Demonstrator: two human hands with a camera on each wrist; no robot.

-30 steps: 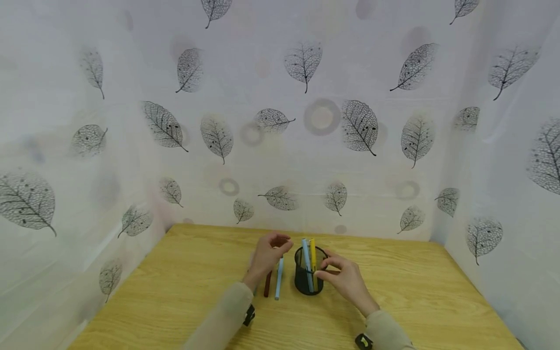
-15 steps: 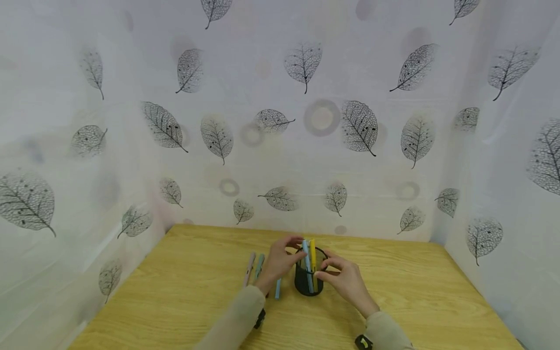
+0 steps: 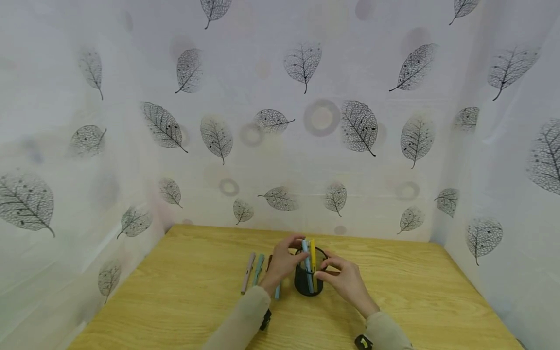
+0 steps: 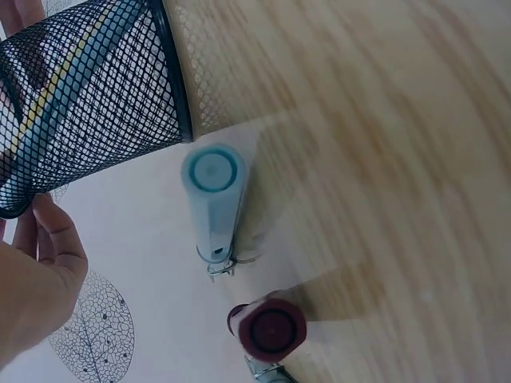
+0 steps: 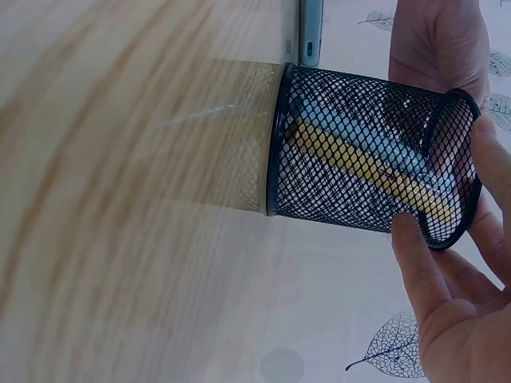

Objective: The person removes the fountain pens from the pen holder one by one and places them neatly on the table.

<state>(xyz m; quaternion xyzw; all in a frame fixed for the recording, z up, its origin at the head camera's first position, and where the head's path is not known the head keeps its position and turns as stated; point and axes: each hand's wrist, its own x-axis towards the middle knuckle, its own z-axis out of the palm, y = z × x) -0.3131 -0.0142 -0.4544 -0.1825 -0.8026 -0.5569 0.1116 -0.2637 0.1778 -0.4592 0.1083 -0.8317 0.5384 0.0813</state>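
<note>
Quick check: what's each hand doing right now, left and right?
Left hand: at the rim of the black mesh pen holder; whether it grips anything cannot be told.
Right hand: fingers curled around the pen holder, gripping it.

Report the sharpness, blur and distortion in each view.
Head view: wide-angle bend, even soft light, black mesh pen holder small but sharp. Left wrist view: light blue pen crisp, wooden table smeared. Right wrist view: mesh sharp, near tabletop blurred.

This looks like a makeshift recording booth, perhaps in a lab. A wooden table (image 3: 183,291) is enclosed on 3 sides by white leaf-print sheeting (image 3: 280,121).
</note>
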